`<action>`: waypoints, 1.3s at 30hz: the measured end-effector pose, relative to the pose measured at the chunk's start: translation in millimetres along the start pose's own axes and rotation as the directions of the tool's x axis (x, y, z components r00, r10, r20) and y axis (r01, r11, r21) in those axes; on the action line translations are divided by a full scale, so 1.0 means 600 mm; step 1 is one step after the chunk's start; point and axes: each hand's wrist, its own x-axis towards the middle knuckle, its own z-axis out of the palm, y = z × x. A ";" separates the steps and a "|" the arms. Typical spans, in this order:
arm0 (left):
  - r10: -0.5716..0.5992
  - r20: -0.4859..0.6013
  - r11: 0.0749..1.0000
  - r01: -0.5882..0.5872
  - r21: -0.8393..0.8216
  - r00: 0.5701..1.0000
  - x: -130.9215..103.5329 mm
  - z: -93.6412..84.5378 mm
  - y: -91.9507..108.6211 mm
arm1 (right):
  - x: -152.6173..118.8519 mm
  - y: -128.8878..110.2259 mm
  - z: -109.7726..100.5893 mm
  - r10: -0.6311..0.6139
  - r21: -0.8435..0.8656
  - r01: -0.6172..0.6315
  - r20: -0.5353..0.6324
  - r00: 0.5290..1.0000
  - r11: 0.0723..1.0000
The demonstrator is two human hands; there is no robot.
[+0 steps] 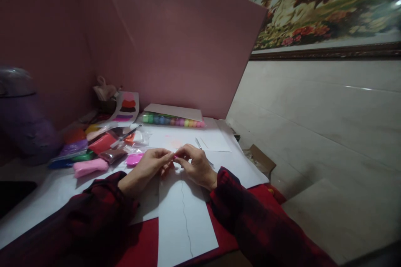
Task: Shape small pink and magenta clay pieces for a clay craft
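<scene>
My left hand and my right hand meet over a white sheet of paper, fingertips pinched together. Between them is a small bit of bright pink modelling clay, mostly covered by the fingers. A wavy dark line runs down the sheet below. Just left of my left hand lies a packet of magenta clay. Past my right hand, a pen or thin silver tool rests on white paper, and another slim metal item is partly hidden behind the hand.
Several bagged clay packets are heaped on the left, beside a large purple bottle. A clear pack of coloured clay stands at the back against the pink panel. A cardboard box sits off the table's right edge, near the tiled wall.
</scene>
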 end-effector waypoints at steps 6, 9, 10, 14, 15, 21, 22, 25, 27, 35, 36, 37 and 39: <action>0.035 -0.018 0.999 -0.035 -0.016 0.999 -0.004 0.002 0.004 | -0.001 -0.002 0.000 0.020 0.021 -0.021 0.018 1.000 1.000; 0.081 -0.073 0.995 -0.085 -0.056 0.994 -0.006 0.003 0.007 | -0.001 -0.003 0.003 0.163 0.193 -0.170 0.053 0.985 0.966; 0.096 -0.096 0.993 -0.102 -0.059 0.991 -0.006 0.002 0.007 | 0.000 -0.003 0.004 0.231 0.283 -0.240 0.067 0.971 0.929; 0.114 -0.184 0.988 -0.131 -0.084 0.976 -0.003 -0.003 0.006 | 0.006 0.004 0.007 0.411 0.518 -0.389 0.077 0.908 0.762; 0.108 -0.199 0.986 -0.130 -0.103 0.974 -0.002 -0.004 0.005 | 0.008 0.007 0.007 0.434 0.539 -0.396 0.061 0.899 0.743; 0.092 -0.211 0.973 -0.133 -0.189 0.973 -0.003 -0.005 0.004 | 0.005 0.012 0.009 0.451 0.483 -0.376 -0.045 0.891 0.791; 0.093 -0.204 0.973 -0.132 -0.189 0.975 -0.003 -0.004 0.004 | 0.003 0.010 0.009 0.436 0.455 -0.370 -0.046 0.899 0.810; 0.103 -0.186 0.972 -0.139 -0.192 0.977 -0.004 -0.004 0.004 | 0.000 0.002 0.011 0.416 0.419 -0.366 -0.032 0.909 0.831; 0.109 -0.179 0.971 -0.143 -0.192 0.978 -0.004 -0.004 0.003 | -0.001 -0.005 0.011 0.415 0.435 -0.372 -0.004 0.910 0.820; 0.072 -0.039 0.992 -0.076 -0.104 0.997 -0.010 0.006 0.002 | -0.003 -0.014 0.009 0.254 0.421 -0.259 0.070 0.965 0.869; 0.076 -0.031 0.993 -0.079 -0.084 0.997 -0.010 0.007 0.002 | -0.004 -0.014 0.008 0.242 0.385 -0.247 0.064 0.968 0.889; 0.081 -0.031 0.994 -0.083 -0.067 0.996 -0.010 0.007 0.001 | -0.005 -0.013 0.008 0.234 0.348 -0.238 0.054 0.971 0.907; 0.084 -0.034 0.995 -0.086 -0.057 0.996 -0.008 0.006 -0.002 | -0.006 -0.012 0.006 0.227 0.277 -0.227 0.031 0.973 0.934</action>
